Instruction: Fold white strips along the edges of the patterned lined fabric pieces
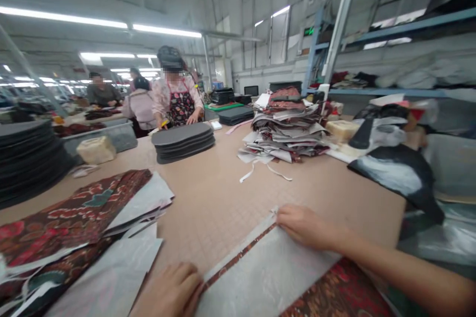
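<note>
A pale grey-backed fabric panel (256, 270) lies before me, with a narrow brown patterned strip along its far-left edge. At the far corner of this edge, my right hand (303, 227) is closed in a pinch on the panel. My left hand (171, 288), slightly blurred, has its fingers curled over the near end of the same edge; the fingertips are partly hidden. Red-brown patterned cloth (336, 292) shows beneath the panel at the lower right. To my left lies a pile of patterned fabric pieces (92, 203) with pale backing.
Dark oval pads (182, 143) are stacked on the tan table (219, 185), before a person in a floral apron (180, 101). A taller dark stack (29, 163) stands at left. Layered fabric pieces (286, 129) with loose white ties rise at the back. Bags and plastic (394, 168) crowd the right edge.
</note>
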`<state>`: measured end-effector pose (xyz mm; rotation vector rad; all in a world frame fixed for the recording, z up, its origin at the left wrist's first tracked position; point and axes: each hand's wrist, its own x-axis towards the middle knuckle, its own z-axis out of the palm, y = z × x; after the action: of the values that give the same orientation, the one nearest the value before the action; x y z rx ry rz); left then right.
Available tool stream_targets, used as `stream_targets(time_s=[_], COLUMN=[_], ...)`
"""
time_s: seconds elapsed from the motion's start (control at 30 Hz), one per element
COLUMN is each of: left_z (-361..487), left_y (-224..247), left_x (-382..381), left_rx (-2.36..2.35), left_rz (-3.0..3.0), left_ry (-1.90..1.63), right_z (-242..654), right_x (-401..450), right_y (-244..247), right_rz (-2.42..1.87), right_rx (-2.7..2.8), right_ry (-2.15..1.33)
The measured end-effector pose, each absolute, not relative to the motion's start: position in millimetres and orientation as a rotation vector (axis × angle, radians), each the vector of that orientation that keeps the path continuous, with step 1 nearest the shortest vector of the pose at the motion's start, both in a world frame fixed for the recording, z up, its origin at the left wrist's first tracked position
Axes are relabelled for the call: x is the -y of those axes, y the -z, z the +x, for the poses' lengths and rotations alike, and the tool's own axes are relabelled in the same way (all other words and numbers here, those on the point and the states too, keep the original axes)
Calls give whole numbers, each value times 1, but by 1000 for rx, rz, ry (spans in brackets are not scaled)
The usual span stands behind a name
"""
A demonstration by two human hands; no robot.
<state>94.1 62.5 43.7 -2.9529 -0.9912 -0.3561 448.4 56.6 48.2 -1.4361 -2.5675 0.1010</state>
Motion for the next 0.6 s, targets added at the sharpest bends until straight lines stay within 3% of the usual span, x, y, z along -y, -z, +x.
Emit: stream_targets(time_s=[0.27,0.6], left_z=[254,296], left_y=[-35,-26], left_x=[-96,-106], left_rx=[868,849], left_rz=[-3144,-3020], left_ry=[245,248], right_z=[469,469], right_x=[-71,-68], right_y=[-17,-15], right_rz=[-1465,-1437], right_rx=[2079,2028], right_ry=[-193,-215])
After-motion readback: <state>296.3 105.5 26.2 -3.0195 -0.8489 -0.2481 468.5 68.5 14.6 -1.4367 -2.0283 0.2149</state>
